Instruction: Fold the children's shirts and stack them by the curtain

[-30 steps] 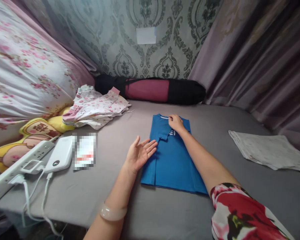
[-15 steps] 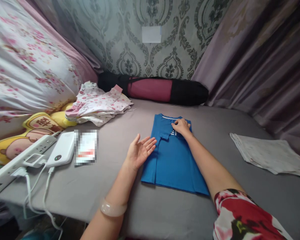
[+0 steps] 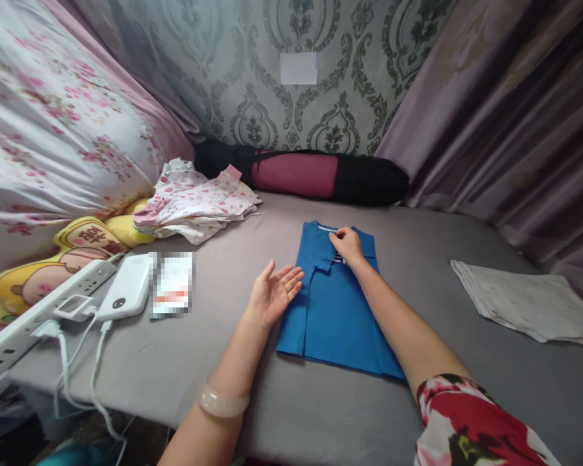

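Observation:
A blue T-shirt (image 3: 342, 317) lies face up on the bed, its sides and sleeves folded inward, with white print partly showing at the chest. Just below its collar is my right hand (image 3: 347, 246), closed, thumb and fingertips pinched together at the cloth. The fingers cover part of the print and hide exactly how much fabric is between them. My left hand (image 3: 272, 294) is open, palm turned up and fingers stretched out, beside the shirt's left edge. Its fingertips overlap that edge in view; whether they touch it I cannot tell.
Grey bedding (image 3: 252, 239) lies under everything. To the left are a power strip (image 3: 43, 323), a white power bank (image 3: 129, 285) with cables, a blurred packet (image 3: 172, 285) and crumpled printed clothes (image 3: 199, 200). A long black-and-maroon bag (image 3: 296, 175) lies behind; a folded pale cloth (image 3: 529, 301) sits right.
My right hand has shifted slightly left and up over the shirt, toward the collar. My left hand stays nearly still, and the view has moved a little.

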`<state>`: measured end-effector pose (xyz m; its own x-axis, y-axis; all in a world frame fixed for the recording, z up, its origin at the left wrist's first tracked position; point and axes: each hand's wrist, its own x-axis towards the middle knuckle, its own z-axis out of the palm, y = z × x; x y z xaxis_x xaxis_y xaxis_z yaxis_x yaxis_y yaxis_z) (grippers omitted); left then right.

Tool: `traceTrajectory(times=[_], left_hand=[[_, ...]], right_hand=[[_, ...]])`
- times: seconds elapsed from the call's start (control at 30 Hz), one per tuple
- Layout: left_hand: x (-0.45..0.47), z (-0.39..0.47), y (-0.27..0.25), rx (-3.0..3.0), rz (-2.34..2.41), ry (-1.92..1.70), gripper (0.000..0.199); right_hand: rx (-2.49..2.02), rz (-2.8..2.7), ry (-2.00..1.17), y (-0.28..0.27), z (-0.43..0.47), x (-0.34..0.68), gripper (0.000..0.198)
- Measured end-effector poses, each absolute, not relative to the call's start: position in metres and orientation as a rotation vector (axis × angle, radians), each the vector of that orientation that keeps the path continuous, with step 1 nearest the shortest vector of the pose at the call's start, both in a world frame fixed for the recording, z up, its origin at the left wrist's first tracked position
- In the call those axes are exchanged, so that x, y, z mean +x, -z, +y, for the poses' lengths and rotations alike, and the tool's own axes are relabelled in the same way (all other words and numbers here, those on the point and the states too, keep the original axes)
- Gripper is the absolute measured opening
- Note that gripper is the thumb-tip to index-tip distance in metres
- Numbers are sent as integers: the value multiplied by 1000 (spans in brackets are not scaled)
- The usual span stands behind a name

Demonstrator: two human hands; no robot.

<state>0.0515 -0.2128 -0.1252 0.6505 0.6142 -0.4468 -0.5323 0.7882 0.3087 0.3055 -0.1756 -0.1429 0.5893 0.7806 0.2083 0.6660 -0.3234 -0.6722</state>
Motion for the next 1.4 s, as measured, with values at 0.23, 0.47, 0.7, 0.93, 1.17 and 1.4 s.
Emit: traceTrajectory(times=[0.23,0.47,0.7,0.93,1.17,1.4], left_hand=[[51,-212,126,132,577,-675,37],[51,-211,127,121,589,-693,34],[51,-211,126,126,592,-701,32],[51,-211,125,124,602,-707,31],[51,-210,126,117,609,-706,32],[51,-210,127,127,626,-707,33]], right_hand=[[-1863,-1156,-210,150,-172,284,19],[-1701,-1394,-221,157,-178,268,14],[-1827,-1642,-185,163,-182,262,18],[-1937,-1765,-115,152,-186,251,30],[-2105,-1844,-144,146,-164,248,47],[-2282,-1849,-246,154,-139,241,64]])
